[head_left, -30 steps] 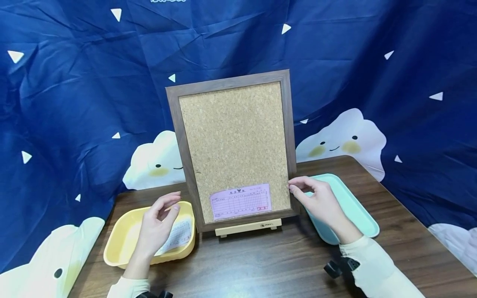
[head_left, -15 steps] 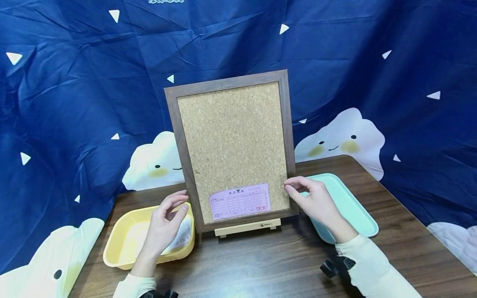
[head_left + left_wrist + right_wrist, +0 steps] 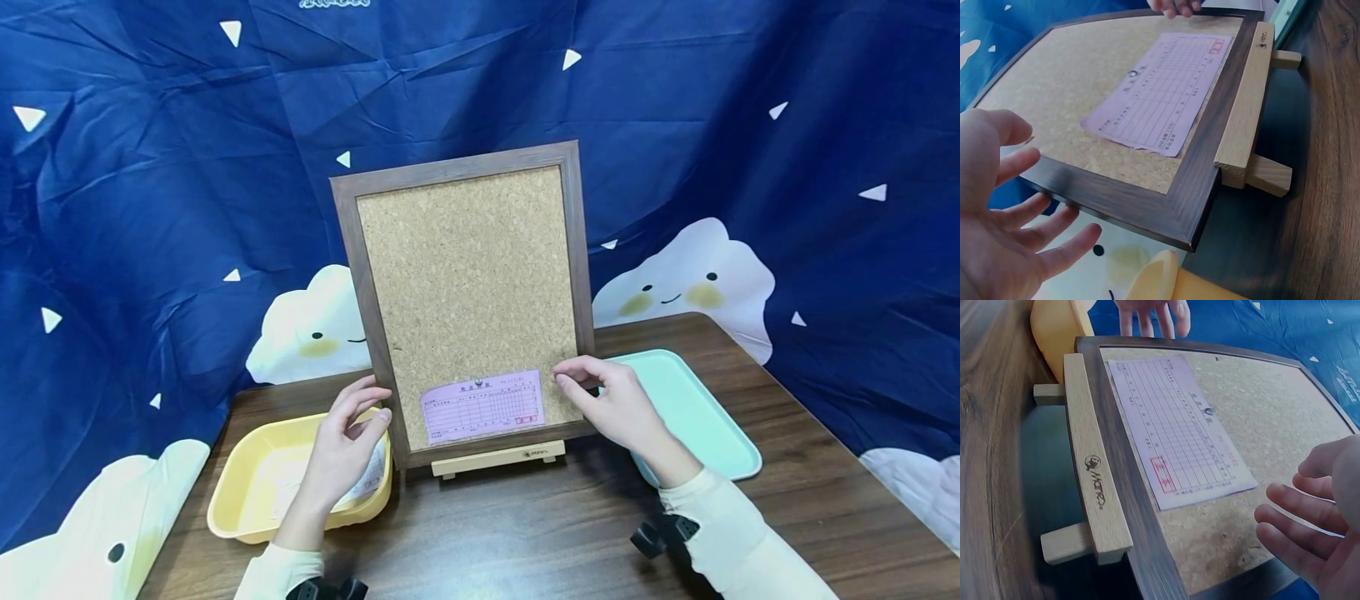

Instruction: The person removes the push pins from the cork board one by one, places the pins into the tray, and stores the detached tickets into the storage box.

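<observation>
A pink printed form [image 3: 482, 408] hangs low on the framed cork board [image 3: 468, 275], its left edge curling a little. One small silvery pushpin [image 3: 1209, 411] sits at the form's top middle. My left hand [image 3: 343, 446] is beside the board's left frame edge, fingers loosely bent and holding nothing; whether the fingertips touch the frame I cannot tell. Over the lower right of the board, my right hand [image 3: 618, 404] has its fingertips just right of the form. Those fingers [image 3: 1297, 509] are relaxed, with nothing visible between them.
The board leans on a light wooden easel [image 3: 498, 458]. At left stands a yellow basin [image 3: 232, 500] with printed paper slips [image 3: 367, 479] inside. A mint-green tray [image 3: 708, 417] lies at right on the wooden table [image 3: 480, 533]. Behind hangs a blue curtain [image 3: 465, 83].
My left hand has moved right and slightly up, from over the yellow basin to the board's left edge. My right hand has shifted left from the right frame edge towards the form.
</observation>
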{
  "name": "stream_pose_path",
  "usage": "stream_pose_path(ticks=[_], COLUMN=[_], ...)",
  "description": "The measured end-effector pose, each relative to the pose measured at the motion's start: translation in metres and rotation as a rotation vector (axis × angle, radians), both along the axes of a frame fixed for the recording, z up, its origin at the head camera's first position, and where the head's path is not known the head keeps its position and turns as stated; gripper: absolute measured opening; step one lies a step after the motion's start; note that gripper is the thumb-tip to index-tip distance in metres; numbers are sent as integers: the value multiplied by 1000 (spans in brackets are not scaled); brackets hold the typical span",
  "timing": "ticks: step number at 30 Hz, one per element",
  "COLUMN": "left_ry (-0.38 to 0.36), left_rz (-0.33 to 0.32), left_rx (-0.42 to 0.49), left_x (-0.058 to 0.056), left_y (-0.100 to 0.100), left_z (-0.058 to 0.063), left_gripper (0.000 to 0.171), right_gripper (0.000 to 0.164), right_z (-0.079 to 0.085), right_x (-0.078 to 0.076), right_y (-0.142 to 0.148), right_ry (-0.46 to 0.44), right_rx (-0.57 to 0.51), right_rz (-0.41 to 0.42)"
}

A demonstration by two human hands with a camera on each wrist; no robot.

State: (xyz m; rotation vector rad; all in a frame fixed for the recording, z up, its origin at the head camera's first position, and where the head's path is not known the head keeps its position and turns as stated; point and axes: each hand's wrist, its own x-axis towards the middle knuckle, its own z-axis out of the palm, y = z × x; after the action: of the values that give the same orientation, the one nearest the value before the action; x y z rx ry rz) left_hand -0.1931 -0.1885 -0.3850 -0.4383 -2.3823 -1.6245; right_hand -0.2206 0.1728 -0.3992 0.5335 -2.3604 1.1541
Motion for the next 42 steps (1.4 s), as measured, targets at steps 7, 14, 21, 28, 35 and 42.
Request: stream_pose_path(ticks=[7,14,21,28,35,42], left_ry=[8,15,15,26,41,42], left_rz=[-15,-28,-26,-24,-21,-3], left_rx=[-6,-18,-29,-55,-59,-67], left_x=[-17,-21,-23,-25,-28,-29], left_y=[-6,-2,3,7,13,17], left_z=[-26,-31,-32,-35,-37,-37], left_gripper=[27,28,26,25,27,26], right_gripper=[10,10,11,11,11,11], right_z=[-1,-1,2,0,-3,-6], right_x=[-3,-6,-7,-10,-12,-14], right_y=[-9,-21,-32,-44,-53,-61], right_ry=[19,-5,34,49,16,37], right_rx=[-22,-30,-12,25,31,35], right_rz=[45,88,129,148,176,159])
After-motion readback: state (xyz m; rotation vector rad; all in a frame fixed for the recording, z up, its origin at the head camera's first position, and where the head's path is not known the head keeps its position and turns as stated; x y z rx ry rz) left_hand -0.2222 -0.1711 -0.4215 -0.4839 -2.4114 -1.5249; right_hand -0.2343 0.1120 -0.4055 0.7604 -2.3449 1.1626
